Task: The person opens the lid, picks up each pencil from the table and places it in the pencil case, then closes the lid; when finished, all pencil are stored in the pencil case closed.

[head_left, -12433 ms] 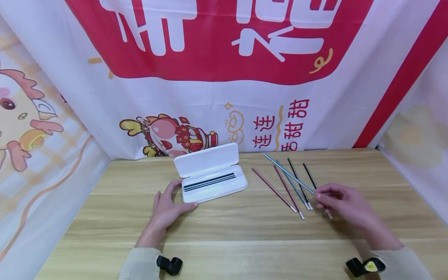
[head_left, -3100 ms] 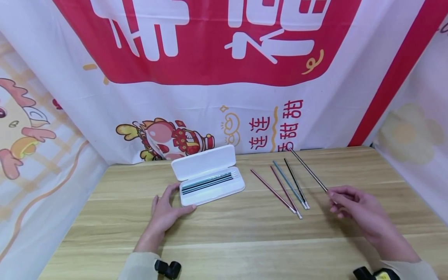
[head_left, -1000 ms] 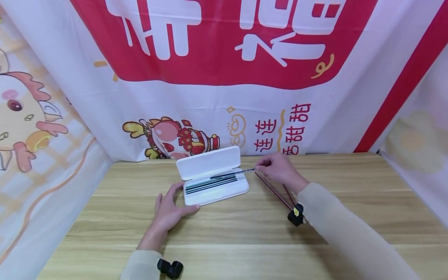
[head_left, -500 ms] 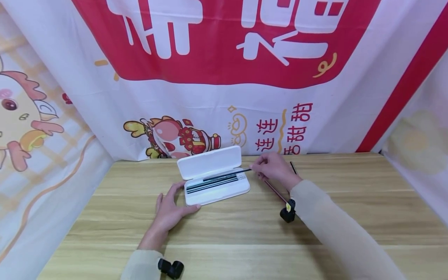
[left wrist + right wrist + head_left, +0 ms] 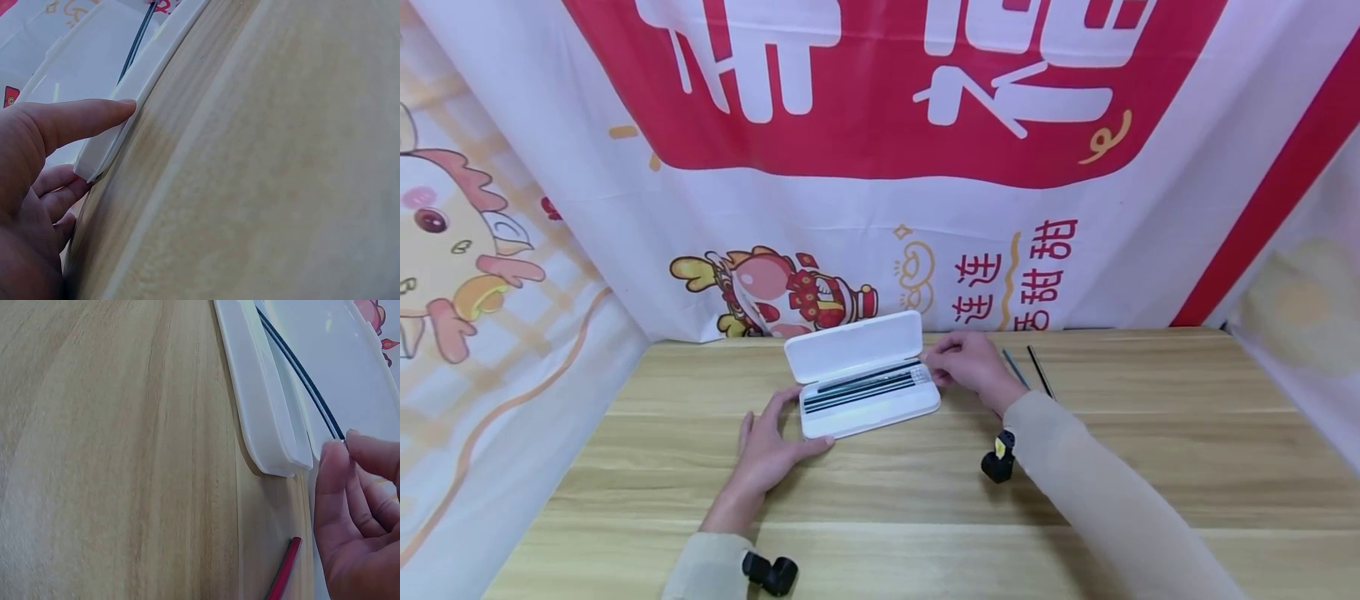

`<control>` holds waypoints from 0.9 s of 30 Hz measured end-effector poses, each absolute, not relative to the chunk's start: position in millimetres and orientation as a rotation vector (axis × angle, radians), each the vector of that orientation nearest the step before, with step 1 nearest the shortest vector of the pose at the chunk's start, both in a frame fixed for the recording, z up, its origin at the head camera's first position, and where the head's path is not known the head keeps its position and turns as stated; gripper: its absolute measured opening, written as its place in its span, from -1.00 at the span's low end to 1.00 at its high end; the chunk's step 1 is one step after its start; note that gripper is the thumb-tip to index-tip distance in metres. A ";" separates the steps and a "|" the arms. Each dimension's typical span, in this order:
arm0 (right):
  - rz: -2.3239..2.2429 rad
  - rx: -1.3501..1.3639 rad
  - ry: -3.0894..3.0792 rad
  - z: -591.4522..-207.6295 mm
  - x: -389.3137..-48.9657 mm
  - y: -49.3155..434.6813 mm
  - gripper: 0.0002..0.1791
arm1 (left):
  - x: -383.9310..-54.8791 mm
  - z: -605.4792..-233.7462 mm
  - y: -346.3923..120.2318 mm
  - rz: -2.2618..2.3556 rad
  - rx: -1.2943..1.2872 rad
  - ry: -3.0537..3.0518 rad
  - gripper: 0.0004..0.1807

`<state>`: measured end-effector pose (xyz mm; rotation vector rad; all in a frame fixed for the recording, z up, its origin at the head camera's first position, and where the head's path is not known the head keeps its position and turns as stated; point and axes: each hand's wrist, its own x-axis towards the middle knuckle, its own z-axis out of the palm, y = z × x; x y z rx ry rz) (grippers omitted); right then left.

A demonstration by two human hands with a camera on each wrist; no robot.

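An open white pencil case point(image 5: 880, 420) stands on the table with its lid point(image 5: 853, 346) tilted back and several dark and teal pencils point(image 5: 857, 394) lying inside. My left hand point(image 5: 767, 454) holds the case's left end, the thumb on the front wall and the other fingers round the end and back. At the case's right end my right hand point(image 5: 966, 362) pinches the end of a dark pencil point(image 5: 312, 390) between thumb and fingertips. That pencil's shaft reaches over the tray's back part. In the right wrist view, a red pencil point(image 5: 286, 569) lies on the wood below the hand.
Right of my right wrist lie a blue pencil point(image 5: 1015, 367) and a black pencil point(image 5: 1040, 371), partly covered by the sleeve. The wooden table point(image 5: 880, 533) meets a printed cloth backdrop point(image 5: 865, 200) behind the case.
My right hand carried a dark pencil from the table's right side to the case and has lowered it leftward into the tray. Compared with the oldest frame, more pencils lie inside. My left hand stays put.
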<state>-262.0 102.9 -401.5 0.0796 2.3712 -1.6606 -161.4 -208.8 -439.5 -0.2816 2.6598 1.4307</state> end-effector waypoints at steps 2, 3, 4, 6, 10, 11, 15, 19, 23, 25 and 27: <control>-1.699 0.066 2.330 -402.5 -262.0 101.4 -0.80 | -160.9 -439.3 -208.7 1.428 -0.283 2.661 0.09; -1.712 0.060 2.316 -403.0 -262.3 100.8 -0.80 | -160.8 -439.2 -208.7 1.427 -0.284 2.660 0.09; -1.724 0.055 2.304 -403.3 -262.4 100.2 -0.80 | -160.8 -439.2 -208.7 1.426 -0.282 2.662 0.08; -1.731 0.045 2.293 -404.0 -262.8 98.7 -0.81 | -161.0 -439.3 -209.0 1.422 -0.278 2.664 0.08; -1.698 0.065 2.310 -404.3 -263.2 94.9 -0.83 | -161.5 -439.4 -209.0 1.419 -0.272 2.665 0.08; -1.685 0.072 2.318 -404.5 -263.3 94.0 -0.84 | -161.5 -439.3 -208.8 1.421 -0.273 2.662 0.08; -1.639 0.101 2.369 -405.1 -264.0 90.2 -0.87 | -161.5 -438.8 -208.4 1.430 -0.279 2.648 0.08; -1.616 0.118 2.416 -406.6 -264.9 87.4 -0.88 | -161.1 -439.0 -208.7 1.441 -0.287 2.638 0.07; -1.575 0.115 2.477 -409.0 -265.7 85.9 -0.89 | -161.4 -439.7 -209.4 1.443 -0.294 2.639 0.08; -1.548 0.108 2.519 -410.4 -265.7 85.9 -0.88 | -161.5 -440.0 -209.7 1.443 -0.300 2.637 0.08; -1.531 0.106 2.553 -411.9 -265.8 85.8 -0.88 | -161.8 -440.5 -210.1 1.440 -0.304 2.634 0.08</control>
